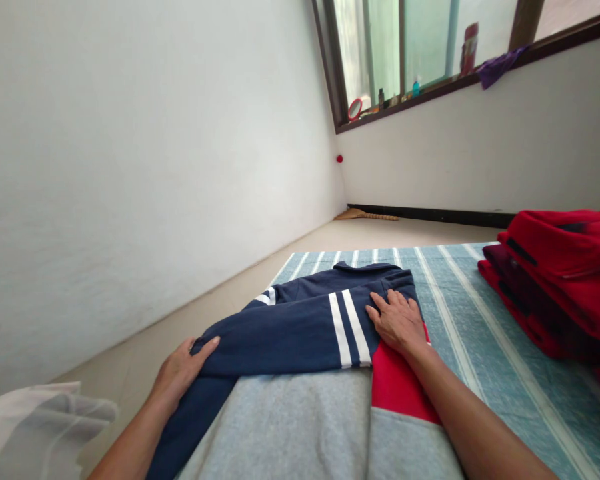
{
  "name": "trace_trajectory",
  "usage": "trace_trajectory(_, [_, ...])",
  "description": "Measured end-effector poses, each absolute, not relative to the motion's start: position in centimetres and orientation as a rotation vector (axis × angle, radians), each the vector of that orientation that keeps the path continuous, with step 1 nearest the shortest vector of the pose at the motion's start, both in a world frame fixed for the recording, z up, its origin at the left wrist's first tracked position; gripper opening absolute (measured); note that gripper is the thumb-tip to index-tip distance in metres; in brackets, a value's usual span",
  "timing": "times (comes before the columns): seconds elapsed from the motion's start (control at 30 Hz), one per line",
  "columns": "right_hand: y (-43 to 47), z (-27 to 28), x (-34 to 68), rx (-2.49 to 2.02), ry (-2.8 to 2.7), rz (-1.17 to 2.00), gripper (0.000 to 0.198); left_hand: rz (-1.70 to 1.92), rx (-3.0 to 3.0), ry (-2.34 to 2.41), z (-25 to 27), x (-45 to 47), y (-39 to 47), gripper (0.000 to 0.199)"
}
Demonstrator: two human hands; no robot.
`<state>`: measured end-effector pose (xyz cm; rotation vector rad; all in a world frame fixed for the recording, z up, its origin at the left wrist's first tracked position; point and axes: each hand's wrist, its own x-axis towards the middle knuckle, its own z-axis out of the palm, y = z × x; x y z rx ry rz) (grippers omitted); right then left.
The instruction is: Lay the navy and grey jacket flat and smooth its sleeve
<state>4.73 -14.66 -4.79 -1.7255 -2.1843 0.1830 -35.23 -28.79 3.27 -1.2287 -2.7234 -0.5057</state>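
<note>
A jacket (pixel 290 337) in navy, red and grey lies partly folded before me, one navy sleeve with two white stripes laid across its body. My left hand (pixel 180 370) grips the end of that sleeve at the left, thumb on top and the other fingers hidden beneath. On the right, my right hand (pixel 396 319) rests flat on the navy cloth near the shoulder, fingers spread. The navy collar lies at the far end. Below the sleeve, the grey body and a red panel show. The other sleeve is mostly covered.
Under the jacket is a blue-green mat (pixel 460 287) with white stripes. A stack of folded red clothes (pixel 565 267) stands at the right. Whitish cloth (pixel 45 433) is at the lower left. A broom (pixel 365 215) lies by the far corner, and a window sill holds a bottle (pixel 469 50).
</note>
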Motion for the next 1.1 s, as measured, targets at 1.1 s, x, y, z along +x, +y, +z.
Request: trace_trajectory(1.1, [-14.7, -5.3, 4.8, -1.725, -2.192, 0.101, 0.047, 0.277, -2.286, -1.938, -0.2, -21.6, -29.1, 0.071])
